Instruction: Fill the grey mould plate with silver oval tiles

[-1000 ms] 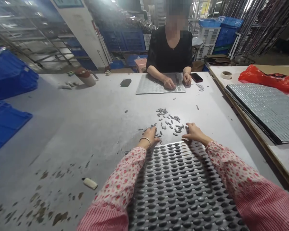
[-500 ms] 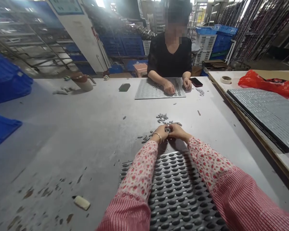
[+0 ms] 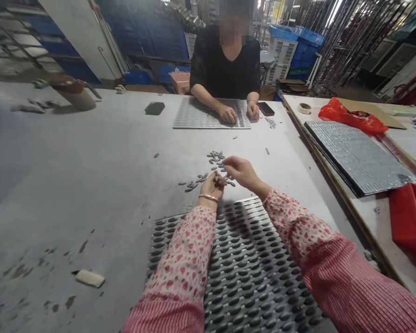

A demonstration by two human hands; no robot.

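My left hand (image 3: 211, 187) is cupped palm up around several small grey oval pieces (image 3: 216, 178). To its right, my right hand (image 3: 244, 173) hovers with bent fingers and the thumb apart; nothing shows between them. Loose grey oval pieces (image 3: 215, 156) lie scattered on the table just beyond and to the left of both hands. Beneath my forearms is a grey panel (image 3: 242, 277) with staggered rows of dark ovals; I cannot tell whether these are hollows or set pieces. My sleeves hide part of it.
Across the white table (image 3: 107, 175), a person in black (image 3: 225, 60) works over a similar panel (image 3: 190, 115). A phone (image 3: 266, 108) lies beside them. On the right-hand table are stacked panels (image 3: 360, 157), a red bag (image 3: 350, 115) and a red bin (image 3: 407, 222). A pale stub (image 3: 89, 278) lies left.
My hands were together over the pieces; now they are apart, the right one lifted to the right. The left has turned palm up, showing pieces in it. The view has shifted rightward.
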